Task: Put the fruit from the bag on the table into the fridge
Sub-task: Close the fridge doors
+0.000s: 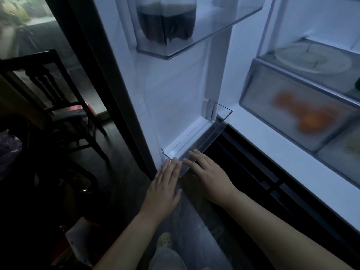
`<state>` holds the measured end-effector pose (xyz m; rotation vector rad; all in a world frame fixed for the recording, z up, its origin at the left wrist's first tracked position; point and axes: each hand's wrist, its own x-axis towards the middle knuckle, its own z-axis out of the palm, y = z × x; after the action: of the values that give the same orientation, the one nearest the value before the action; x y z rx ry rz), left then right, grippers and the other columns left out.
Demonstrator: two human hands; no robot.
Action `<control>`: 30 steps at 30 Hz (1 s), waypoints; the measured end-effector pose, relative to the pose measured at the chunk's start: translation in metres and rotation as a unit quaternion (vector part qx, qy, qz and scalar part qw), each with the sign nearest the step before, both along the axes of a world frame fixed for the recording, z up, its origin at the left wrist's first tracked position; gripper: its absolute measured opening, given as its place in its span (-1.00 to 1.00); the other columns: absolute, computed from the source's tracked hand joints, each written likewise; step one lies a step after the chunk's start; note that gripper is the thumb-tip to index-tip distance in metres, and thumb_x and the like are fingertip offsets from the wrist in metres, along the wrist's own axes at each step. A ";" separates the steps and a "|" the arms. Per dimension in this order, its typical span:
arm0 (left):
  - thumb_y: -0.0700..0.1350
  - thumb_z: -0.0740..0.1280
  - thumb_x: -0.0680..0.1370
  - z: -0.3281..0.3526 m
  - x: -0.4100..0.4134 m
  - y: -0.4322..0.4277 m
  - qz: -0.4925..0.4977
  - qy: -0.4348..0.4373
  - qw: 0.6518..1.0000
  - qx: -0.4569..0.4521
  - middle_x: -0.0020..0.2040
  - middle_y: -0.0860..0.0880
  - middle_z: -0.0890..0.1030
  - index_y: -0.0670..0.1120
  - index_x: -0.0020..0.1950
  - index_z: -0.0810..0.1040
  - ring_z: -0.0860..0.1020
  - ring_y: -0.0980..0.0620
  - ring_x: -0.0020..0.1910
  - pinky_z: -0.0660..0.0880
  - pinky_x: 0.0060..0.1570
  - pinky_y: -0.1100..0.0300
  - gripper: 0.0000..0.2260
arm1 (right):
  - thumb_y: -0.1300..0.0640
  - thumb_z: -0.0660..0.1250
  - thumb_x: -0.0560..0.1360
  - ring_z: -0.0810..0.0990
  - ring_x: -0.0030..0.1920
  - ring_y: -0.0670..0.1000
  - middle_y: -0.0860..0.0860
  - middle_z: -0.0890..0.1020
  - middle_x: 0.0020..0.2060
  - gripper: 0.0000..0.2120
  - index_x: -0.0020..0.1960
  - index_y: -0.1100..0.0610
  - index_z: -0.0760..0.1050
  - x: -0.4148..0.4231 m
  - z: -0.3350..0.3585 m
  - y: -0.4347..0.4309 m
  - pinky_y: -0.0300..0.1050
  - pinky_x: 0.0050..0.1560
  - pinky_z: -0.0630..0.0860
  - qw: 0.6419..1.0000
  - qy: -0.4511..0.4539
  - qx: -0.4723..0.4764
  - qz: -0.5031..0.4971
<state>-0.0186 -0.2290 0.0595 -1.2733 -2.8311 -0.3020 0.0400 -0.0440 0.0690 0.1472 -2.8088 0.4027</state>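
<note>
Both flat hands [163, 189] (empty) on door bin [196, 141]

At your two o'clock, orange fruit [309, 118] is glowing through a frosted grey drawer [276, 106]. At twelve, dark brown liquid is filling a clear bottle [165, 22]. At nine, a black chair [48, 84] is standing before white door lining [175, 94].

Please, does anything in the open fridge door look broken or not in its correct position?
Yes. The lowest clear door shelf sits askew: it slants across the door instead of lying flush, and its right end juts out. The left hand and right hand lie flat against its front. The bottle above stands normally.
</note>
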 end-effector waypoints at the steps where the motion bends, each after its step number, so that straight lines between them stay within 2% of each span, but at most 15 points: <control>1: -0.01 0.32 0.51 -0.001 0.003 0.003 -0.003 0.003 1.000 -0.003 0.57 -0.04 -0.05 -0.06 0.56 -0.07 -0.13 0.02 0.53 -0.02 0.41 0.06 -0.24 | 0.15 0.16 0.50 0.26 0.46 0.12 0.15 0.39 0.39 -0.54 0.40 0.13 0.35 0.004 0.001 0.002 0.02 0.42 0.28 1.000 0.002 -0.005 -0.004; 4: -0.05 0.38 0.46 -0.003 0.016 0.014 0.001 0.008 1.000 0.006 0.56 -0.08 0.02 -0.09 0.56 0.00 -0.04 -0.03 0.53 0.07 0.40 0.04 -0.21 | 0.10 0.02 0.46 0.29 0.44 0.13 0.16 0.39 0.39 -0.48 0.39 0.16 0.37 0.018 0.002 0.010 0.01 0.41 0.28 1.000 0.006 -0.009 -0.007; 10: -0.07 0.43 0.41 -0.001 0.055 0.048 0.014 -0.014 0.999 0.036 0.55 -0.07 0.05 -0.08 0.55 -0.01 -0.03 -0.05 0.52 0.07 0.37 0.03 -0.15 | 0.13 0.04 0.45 0.35 0.41 0.11 0.14 0.35 0.42 -0.48 0.38 0.17 0.38 0.044 -0.001 0.033 -0.11 0.33 0.36 0.999 -0.005 -0.029 -0.034; 13: -0.06 0.47 0.35 0.002 0.074 0.066 0.011 -0.012 0.999 0.038 0.54 -0.10 0.13 -0.12 0.54 0.06 0.03 -0.07 0.50 0.14 0.32 0.04 -0.12 | 0.26 0.12 0.47 0.38 0.39 0.11 0.15 0.36 0.42 -0.55 0.35 0.21 0.41 0.058 -0.003 0.043 -0.06 0.32 0.40 0.997 0.002 -0.055 -0.056; 16: -0.14 0.45 0.27 0.003 0.085 0.080 -0.008 -0.016 0.999 0.038 0.52 -0.10 0.19 -0.15 0.52 0.16 0.13 -0.10 0.49 0.25 0.28 0.10 -0.14 | 0.35 0.26 0.45 0.41 0.37 0.09 0.15 0.37 0.41 -0.56 0.33 0.24 0.43 0.070 -0.003 0.052 -0.07 0.33 0.40 0.995 0.009 -0.064 -0.076; 19: -0.16 0.44 0.21 0.007 0.093 0.092 -0.017 -0.012 0.999 0.035 0.49 -0.12 0.27 -0.17 0.48 0.26 0.26 -0.14 0.46 0.38 0.22 0.11 -0.16 | 0.34 0.28 0.45 0.38 0.39 0.06 0.12 0.36 0.42 -0.54 0.34 0.24 0.42 0.080 -0.002 0.059 -0.05 0.35 0.38 0.993 0.004 -0.062 -0.097; 24: -0.05 0.51 0.21 0.010 0.102 0.102 -0.034 -0.022 0.999 0.018 0.48 -0.16 0.28 -0.19 0.46 0.30 0.29 -0.18 0.44 0.46 0.17 0.06 -0.14 | 0.27 0.30 0.47 0.26 0.46 0.02 0.06 0.29 0.47 -0.48 0.42 0.18 0.34 0.091 0.001 0.064 -0.02 0.41 0.31 0.990 -0.018 -0.056 -0.126; 27: -0.07 0.46 0.30 0.017 0.101 0.092 -0.123 0.015 0.992 0.037 0.46 -0.12 0.32 -0.14 0.41 0.37 0.31 -0.10 0.43 0.44 0.23 0.02 -0.30 | 0.24 0.29 0.49 0.25 0.47 0.07 0.10 0.30 0.46 -0.48 0.44 0.19 0.30 0.100 0.006 0.058 0.05 0.40 0.31 0.989 0.003 -0.049 -0.142; 30: -0.11 0.26 0.43 0.026 0.098 0.066 -0.173 0.069 0.978 0.092 0.39 -0.07 0.39 -0.08 0.35 0.41 0.33 -0.05 0.40 0.42 0.26 -0.03 -0.54 | 0.25 0.31 0.47 0.31 0.42 0.09 0.14 0.35 0.42 -0.46 0.42 0.22 0.30 0.113 0.019 0.040 -0.04 0.41 0.28 0.986 0.062 -0.064 -0.141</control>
<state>0.0790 -0.1634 0.0858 -1.6659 -2.3955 -0.4524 0.1527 -0.0043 0.0877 -0.2440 -2.6197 0.4853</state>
